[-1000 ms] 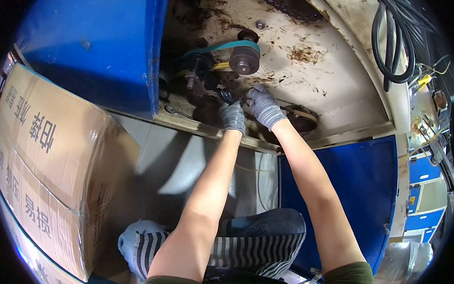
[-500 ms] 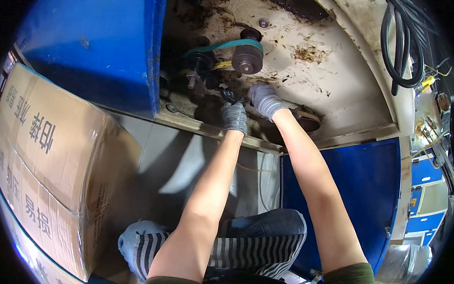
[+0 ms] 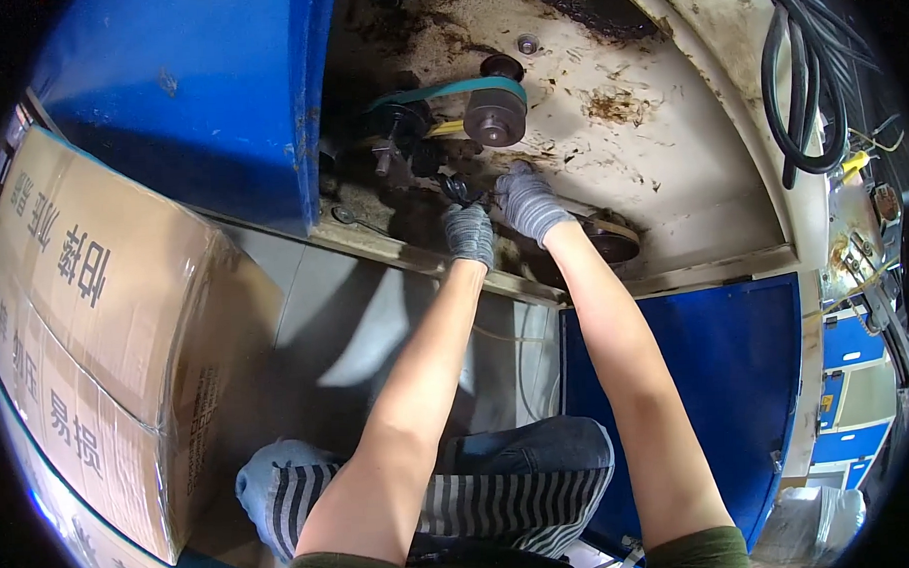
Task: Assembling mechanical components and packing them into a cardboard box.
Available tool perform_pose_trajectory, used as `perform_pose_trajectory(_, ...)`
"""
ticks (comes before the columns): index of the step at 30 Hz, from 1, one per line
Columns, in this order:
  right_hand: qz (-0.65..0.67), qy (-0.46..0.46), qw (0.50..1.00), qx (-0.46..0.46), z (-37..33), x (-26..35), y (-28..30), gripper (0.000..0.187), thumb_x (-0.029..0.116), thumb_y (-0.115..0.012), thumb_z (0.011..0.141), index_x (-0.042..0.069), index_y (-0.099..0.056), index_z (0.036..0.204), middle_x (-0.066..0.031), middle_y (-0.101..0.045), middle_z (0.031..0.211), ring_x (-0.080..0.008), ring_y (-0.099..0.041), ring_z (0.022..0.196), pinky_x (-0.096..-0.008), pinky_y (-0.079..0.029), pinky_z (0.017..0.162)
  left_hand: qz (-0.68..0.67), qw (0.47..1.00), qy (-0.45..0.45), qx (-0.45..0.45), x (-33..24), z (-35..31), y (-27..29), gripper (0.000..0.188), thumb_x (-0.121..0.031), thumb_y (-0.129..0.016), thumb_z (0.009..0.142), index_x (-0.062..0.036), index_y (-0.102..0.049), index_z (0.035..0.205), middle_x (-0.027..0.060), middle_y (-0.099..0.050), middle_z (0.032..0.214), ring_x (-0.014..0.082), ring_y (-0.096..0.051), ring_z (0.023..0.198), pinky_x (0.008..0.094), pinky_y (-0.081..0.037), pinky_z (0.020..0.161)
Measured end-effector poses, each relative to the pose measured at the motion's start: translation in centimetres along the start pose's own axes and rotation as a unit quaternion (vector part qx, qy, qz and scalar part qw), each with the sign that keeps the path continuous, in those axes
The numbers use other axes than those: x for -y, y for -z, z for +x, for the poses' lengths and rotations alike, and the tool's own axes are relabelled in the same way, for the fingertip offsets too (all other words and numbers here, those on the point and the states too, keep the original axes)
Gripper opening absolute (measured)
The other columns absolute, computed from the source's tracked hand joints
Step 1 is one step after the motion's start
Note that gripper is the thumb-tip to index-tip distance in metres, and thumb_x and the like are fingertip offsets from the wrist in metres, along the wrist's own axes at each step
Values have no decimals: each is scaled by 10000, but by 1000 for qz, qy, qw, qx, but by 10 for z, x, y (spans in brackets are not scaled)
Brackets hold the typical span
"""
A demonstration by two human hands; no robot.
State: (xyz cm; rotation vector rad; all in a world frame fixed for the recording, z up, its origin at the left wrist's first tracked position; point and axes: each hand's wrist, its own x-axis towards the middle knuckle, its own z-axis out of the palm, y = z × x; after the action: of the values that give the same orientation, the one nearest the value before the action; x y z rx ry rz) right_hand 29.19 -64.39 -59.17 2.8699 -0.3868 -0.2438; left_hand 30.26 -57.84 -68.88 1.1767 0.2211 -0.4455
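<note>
Both hands, in grey striped knit gloves, reach into the open, grimy machine housing [image 3: 691,166]. My left hand [image 3: 470,235] is closed at its lower edge, against a small black part [image 3: 458,190] that curves out above the fingers; its kind is unclear. Just right of it, my right hand [image 3: 532,205] has its fingers curled in; what they hold, if anything, is hidden. Above the hands, a teal belt [image 3: 458,90] runs round a dark metal pulley [image 3: 495,117]. Right of my right hand lies a dark round wheel [image 3: 613,240] with a belt on it.
A ring-ended tool [image 3: 357,220] lies on the housing's ledge. Blue panels flank the opening: a tall one [image 3: 188,103] left, a low one [image 3: 698,376] right. A large cardboard box [image 3: 106,326] stands at left. Black cables [image 3: 804,102] hang at upper right.
My right hand has shifted and turned slightly, its fingers now a little lower and more curled. My left hand stays almost where it was, by the black part.
</note>
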Motion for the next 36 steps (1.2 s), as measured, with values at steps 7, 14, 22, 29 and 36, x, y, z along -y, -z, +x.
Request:
perform_pose_trajectory(7, 108, -99, 989, -15, 9, -9, 8, 170, 209, -662, 667, 124, -654, 815, -156, -621, 793, -319, -599, 730, -386, -488, 673, 20, 1000, 13, -8, -11, -8, -4, 239, -223, -590, 775, 5, -633, 829, 97, -612, 695, 158, -481, 605, 344, -406, 593)
perform_pose_trajectory(14, 60, -74, 985, -142, -10, 9, -13, 173, 82, -577, 742, 31, -600, 905, -187, -600, 863, -330, -584, 763, -358, -489, 667, 6, 999, 27, -25, -7, -6, 2, 237, -228, -605, 773, -3, -634, 841, 62, -596, 692, 155, -457, 603, 340, -403, 603)
perform_pose_trajectory(22, 298, 70, 904, -297, -109, 18, -4, 186, 74, -589, 769, 47, -588, 953, -145, -577, 820, -317, -557, 728, -373, -474, 650, -216, 966, 132, 48, 13, -19, -9, 130, -209, -676, 774, -98, -610, 789, -19, -542, 662, 97, -449, 539, 271, -379, 499)
perform_pose_trajectory(29, 213, 223, 882, -357, -156, 14, 79, 190, 114, -629, 743, 78, -627, 929, -123, -599, 824, -267, -595, 753, -346, -510, 637, -273, 933, -44, 230, 142, -37, 8, 380, -391, -520, 849, -69, -548, 1049, 48, -597, 932, 182, -574, 799, 327, -469, 657)
perform_pose_trajectory(36, 306, -96, 850, -417, -253, -13, 245, 340, 163, -642, 761, 44, -554, 1068, -141, -599, 961, -295, -590, 852, -354, -488, 741, -25, 911, 320, 258, 84, -103, 153, 378, -398, -587, 805, -106, -550, 1044, 28, -535, 765, 168, -498, 594, 348, -418, 514)
